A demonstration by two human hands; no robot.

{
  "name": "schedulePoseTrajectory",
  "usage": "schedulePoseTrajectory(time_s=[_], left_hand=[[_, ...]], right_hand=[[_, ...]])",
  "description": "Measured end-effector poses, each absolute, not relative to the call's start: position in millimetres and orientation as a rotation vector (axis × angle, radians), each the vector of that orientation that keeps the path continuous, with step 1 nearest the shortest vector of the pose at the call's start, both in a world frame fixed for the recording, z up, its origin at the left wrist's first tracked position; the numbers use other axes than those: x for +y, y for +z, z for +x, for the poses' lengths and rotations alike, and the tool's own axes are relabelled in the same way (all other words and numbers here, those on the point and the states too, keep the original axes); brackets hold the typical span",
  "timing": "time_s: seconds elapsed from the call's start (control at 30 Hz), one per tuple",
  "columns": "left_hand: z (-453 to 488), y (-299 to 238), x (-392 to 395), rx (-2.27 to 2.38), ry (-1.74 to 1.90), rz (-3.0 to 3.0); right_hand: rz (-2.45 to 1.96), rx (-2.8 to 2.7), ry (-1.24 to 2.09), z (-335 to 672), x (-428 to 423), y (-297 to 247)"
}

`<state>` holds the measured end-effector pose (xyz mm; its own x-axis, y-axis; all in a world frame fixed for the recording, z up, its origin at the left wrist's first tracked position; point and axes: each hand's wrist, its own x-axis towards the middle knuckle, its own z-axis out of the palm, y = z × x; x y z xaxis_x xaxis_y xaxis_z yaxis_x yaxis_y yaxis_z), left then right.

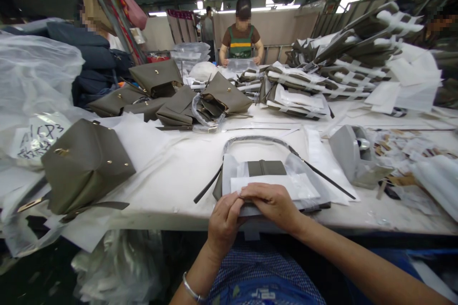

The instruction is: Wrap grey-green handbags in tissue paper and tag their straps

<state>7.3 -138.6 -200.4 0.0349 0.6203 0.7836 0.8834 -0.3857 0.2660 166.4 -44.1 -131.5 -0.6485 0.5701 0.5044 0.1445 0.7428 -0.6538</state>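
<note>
An olive-grey handbag (266,167) lies flat before me at the table's near edge, mostly covered by white wrapping. Its strap, partly wrapped in clear film (255,140), arches beyond it. A folded white sheet (277,188) rests across its near side. My left hand (224,217) is closed, thumb and fingers pinching the near edge of the sheet and bag. Beside it, touching its fingertips, my right hand (274,204) bends over the same edge with fingers pressed together. What lies under the right fingers is partly hidden.
An unwrapped olive bag (88,167) stands at left. More bags (171,102) lie beyond, with wrapped bags (304,86) stacked at far right. A grey tape dispenser (352,152) sits to the right. Across the table stands a co-worker (241,40) holding clear plastic.
</note>
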Motion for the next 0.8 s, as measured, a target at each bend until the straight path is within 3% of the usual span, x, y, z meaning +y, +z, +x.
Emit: schedulePoseTrajectory(time_s=[0.3, 0.57, 0.8], left_hand=[[9, -198, -139, -1.635, -1.242, -2.051], [8, -193, -138, -1.567, -1.198, -2.106], [7, -193, -138, -1.552, -1.109, -2.119]], right_hand=[[-0.254, -2.294, 0.462, 172, -49, -133], [-0.079, -2.357, 0.394, 179, -55, -123], [-0.7, -2.599, 0.267, 159, 16, -105]])
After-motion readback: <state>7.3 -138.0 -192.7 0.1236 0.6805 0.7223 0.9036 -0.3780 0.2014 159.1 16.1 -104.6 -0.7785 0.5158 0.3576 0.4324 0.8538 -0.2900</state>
